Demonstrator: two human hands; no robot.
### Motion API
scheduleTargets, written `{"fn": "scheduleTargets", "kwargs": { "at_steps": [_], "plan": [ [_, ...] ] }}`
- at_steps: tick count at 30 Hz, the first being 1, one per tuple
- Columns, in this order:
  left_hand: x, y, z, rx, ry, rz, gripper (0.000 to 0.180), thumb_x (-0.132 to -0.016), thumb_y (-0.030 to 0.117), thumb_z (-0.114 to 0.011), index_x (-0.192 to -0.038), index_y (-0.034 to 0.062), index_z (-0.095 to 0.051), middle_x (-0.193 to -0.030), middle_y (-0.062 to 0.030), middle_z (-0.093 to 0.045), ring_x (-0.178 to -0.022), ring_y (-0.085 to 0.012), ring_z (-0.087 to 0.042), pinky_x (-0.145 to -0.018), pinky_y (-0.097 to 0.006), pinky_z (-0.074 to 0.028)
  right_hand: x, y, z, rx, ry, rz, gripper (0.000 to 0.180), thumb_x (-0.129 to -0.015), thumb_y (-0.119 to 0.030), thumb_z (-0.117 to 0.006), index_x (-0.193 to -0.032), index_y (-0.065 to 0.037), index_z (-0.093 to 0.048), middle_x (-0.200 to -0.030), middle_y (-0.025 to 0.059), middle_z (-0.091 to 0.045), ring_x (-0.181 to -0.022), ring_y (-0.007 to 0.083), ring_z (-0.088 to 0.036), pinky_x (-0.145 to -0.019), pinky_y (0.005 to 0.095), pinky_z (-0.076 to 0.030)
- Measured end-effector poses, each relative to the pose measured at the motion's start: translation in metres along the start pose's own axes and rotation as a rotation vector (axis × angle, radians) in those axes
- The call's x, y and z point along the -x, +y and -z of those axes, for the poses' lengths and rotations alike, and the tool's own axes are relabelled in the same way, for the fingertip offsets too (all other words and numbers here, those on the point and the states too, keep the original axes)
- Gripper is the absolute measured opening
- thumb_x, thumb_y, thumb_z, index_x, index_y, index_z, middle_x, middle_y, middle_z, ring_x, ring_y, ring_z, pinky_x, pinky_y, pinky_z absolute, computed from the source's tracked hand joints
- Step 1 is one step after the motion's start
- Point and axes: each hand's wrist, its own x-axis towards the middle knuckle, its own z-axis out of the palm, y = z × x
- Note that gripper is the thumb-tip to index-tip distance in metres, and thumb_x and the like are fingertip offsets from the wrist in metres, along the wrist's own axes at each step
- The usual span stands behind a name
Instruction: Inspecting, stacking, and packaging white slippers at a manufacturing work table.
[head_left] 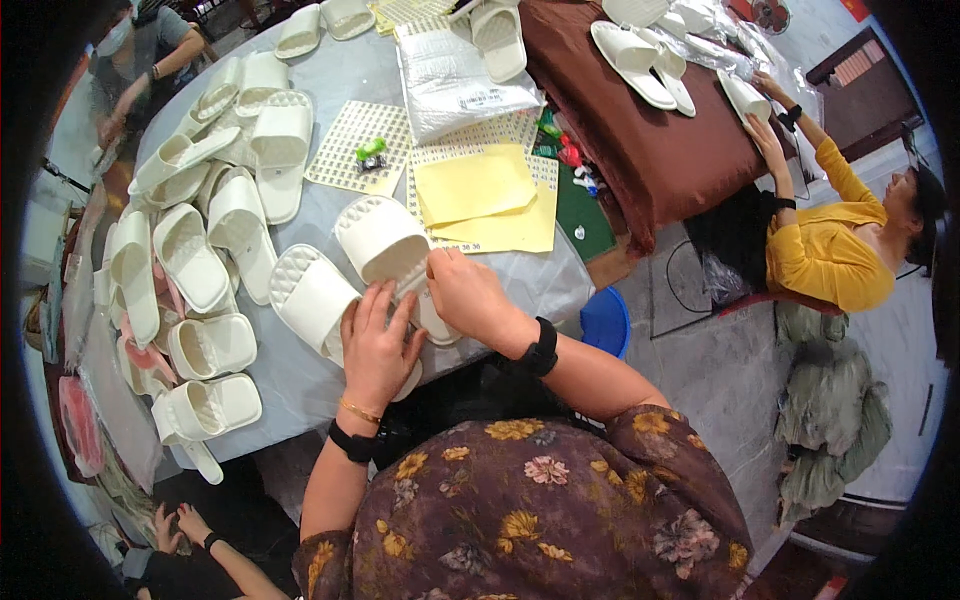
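Two cream-white slide slippers lie side by side before me, toes pointing away. My left hand [378, 345] rests over the heel part of the left slipper [312, 300], fingers stretched and slightly apart. Above the heel of the right slipper [385, 240], my right hand [470, 295] has its fingers pinched together; whatever is between them is too small to make out. Just beyond lie a yellow sheet of small printed labels [510, 232] and a folded plain yellow paper [475, 185] on top of it.
Many white slippers [190, 257] are heaped at left. Farther off lie another label sheet [345, 140], small green clips [370, 150] and a silver plastic packet [465, 85]. A co-worker in yellow [830, 240] handles slippers on a brown-covered table [650, 140]. A blue bucket [607, 322] stands below.
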Motion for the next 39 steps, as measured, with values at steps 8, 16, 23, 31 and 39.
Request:
{"fn": "scheduleTargets", "kwargs": {
  "at_steps": [8,16,23,31,39],
  "plan": [
    [0.007,-0.001,-0.003,0.019,0.033,-0.151,0.049,-0.080,0.019,-0.072,-0.126,0.0070,-0.063,-0.139,-0.0106,-0.054,-0.128,-0.0311,-0.050,-0.105,-0.046,-0.037,-0.017,0.021,0.009,-0.156,-0.094,-0.034,0.014,-0.090,-0.012,-0.056,-0.093,0.000,-0.063,-0.090,0.0233,-0.066,-0.086,0.0417,-0.065,-0.075,0.0507,-0.052],
    [0.001,0.000,0.001,0.079,-0.064,-0.106,0.061,-0.079,0.023,-0.072,-0.135,0.0074,-0.054,-0.136,-0.0111,-0.052,-0.125,-0.0296,-0.049,-0.103,-0.044,-0.038,-0.054,0.082,0.069,-0.024,0.272,-0.045,0.012,-0.086,-0.008,-0.064,-0.095,-0.001,-0.068,-0.090,0.0171,-0.067,-0.082,0.0335,-0.066,-0.073,0.0403,-0.053],
    [0.004,0.001,0.001,0.075,-0.076,-0.075,0.060,-0.080,0.025,-0.071,-0.135,0.0085,-0.054,-0.137,-0.0108,-0.050,-0.126,-0.0293,-0.048,-0.103,-0.045,-0.037,-0.060,0.087,0.069,0.255,0.054,-0.049,0.017,-0.087,-0.015,-0.063,-0.097,-0.006,-0.071,-0.101,0.0186,-0.065,-0.091,0.0377,-0.064,-0.081,0.0463,-0.053],
    [0.003,0.001,0.000,0.070,-0.076,-0.082,0.060,-0.081,0.025,-0.070,-0.137,0.0102,-0.053,-0.137,-0.0097,-0.050,-0.127,-0.0294,-0.046,-0.104,-0.046,-0.037,-0.112,0.120,0.081,0.139,0.194,-0.052,0.019,-0.084,-0.013,-0.062,-0.098,-0.005,-0.071,-0.095,0.0207,-0.069,-0.092,0.0373,-0.066,-0.082,0.0460,-0.053],
    [0.003,0.001,0.000,0.083,-0.082,-0.066,0.060,-0.081,0.025,-0.069,-0.136,0.0112,-0.053,-0.137,-0.0090,-0.050,-0.127,-0.0285,-0.046,-0.105,-0.045,-0.037,-0.145,0.138,0.062,0.129,0.104,-0.120,0.017,-0.082,-0.013,-0.063,-0.093,-0.006,-0.074,-0.095,0.0177,-0.070,-0.091,0.0367,-0.067,-0.081,0.0456,-0.054]
  ]
}}
